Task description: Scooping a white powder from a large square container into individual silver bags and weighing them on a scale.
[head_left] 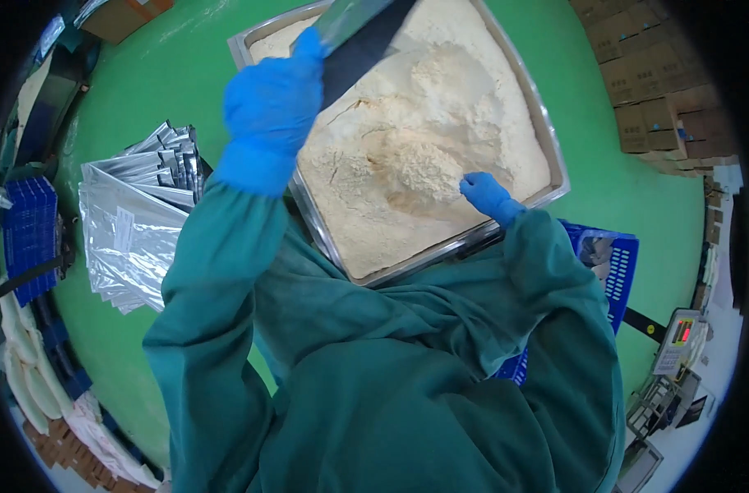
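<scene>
Sheet (356, 67) in left hand (271, 103), right hand (483, 194) at the powder (424, 160)

The left hand, in a blue glove, is closed on the edge of the sheet, holding it up over the far left part of the tray (547, 135). One area of the sheet is glossy grey-green, another nearly black; whether it is an open bag, I cannot tell. The right hand, also gloved in blue, is at the right edge of a crumbly mound, its fingers curled in. Whether anything is inside them cannot be seen.

The powder, pale cream, fills much of the metal tray, cracked on the left and heaped toward the middle. The tray sits at a slant, its near corner close to the person's green gown (407, 394).

Left of the tray lies a fanned stack of silver bags (148, 234). To the right, partly behind the right sleeve (547, 255), is a blue crate (621, 275); farther right stands a scale (672, 349) with a red display. Cartons (645, 74) are piled at upper right beyond the green floor (588, 123).
</scene>
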`<state>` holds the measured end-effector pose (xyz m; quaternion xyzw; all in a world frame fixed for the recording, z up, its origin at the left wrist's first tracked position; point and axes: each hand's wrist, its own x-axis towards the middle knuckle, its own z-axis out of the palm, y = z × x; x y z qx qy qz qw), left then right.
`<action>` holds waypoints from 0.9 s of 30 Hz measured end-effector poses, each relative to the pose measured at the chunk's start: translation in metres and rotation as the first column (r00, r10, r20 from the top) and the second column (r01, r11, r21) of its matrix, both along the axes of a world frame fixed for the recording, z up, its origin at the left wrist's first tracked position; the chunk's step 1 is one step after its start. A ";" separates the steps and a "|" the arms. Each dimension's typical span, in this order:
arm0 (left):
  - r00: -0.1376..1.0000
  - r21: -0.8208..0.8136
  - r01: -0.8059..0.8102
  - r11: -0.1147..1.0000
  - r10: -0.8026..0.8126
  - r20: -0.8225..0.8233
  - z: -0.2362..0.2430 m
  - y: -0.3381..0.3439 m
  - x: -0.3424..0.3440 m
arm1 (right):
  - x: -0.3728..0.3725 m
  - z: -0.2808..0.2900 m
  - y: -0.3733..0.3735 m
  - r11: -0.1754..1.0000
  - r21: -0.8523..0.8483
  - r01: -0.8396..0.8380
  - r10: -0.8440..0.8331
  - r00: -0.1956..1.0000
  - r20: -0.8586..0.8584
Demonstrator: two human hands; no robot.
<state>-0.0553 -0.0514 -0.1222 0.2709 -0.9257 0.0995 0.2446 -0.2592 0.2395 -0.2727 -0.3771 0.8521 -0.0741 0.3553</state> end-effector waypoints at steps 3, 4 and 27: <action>0.996 0.223 0.083 0.971 -0.084 -0.006 -0.029 0.006 -0.044 | -0.009 0.059 0.016 0.996 -0.040 0.079 -0.079 0.997 0.005; 0.988 0.305 0.131 0.943 -0.149 0.035 -0.040 0.009 -0.056 | -0.014 0.080 0.018 0.978 -0.062 0.200 -0.197 0.979 0.060; 0.995 0.623 0.085 0.778 -0.036 -0.091 -0.021 0.000 -0.060 | -0.003 0.310 -0.113 0.915 0.334 -0.225 0.401 0.571 -0.716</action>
